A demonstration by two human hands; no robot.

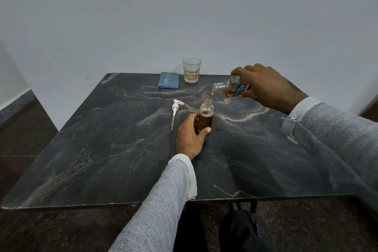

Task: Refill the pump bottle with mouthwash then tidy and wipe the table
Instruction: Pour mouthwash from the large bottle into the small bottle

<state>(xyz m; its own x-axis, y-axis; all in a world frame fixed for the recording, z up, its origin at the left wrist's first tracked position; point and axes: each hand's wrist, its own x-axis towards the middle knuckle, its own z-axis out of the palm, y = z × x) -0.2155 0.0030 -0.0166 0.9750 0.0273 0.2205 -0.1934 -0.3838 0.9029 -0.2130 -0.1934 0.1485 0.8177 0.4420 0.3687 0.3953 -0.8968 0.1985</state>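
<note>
Mouthwash streams from the tilted mouthwash bottle (233, 88), gripped in the right hand (266, 86), its mouth just above the pump bottle (206, 116); the left hand (190, 137) grips that upright bottle near the table (102, 149) centre. Pump head (175, 108) lies just left.

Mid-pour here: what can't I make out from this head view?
- Mouthwash bottle label: mostly covered by the right hand, print too small.
- Pump bottle base: hidden behind the left hand.
- Glass: pale contents unidentifiable.
- Right table edge: covered by the sleeve.
</note>
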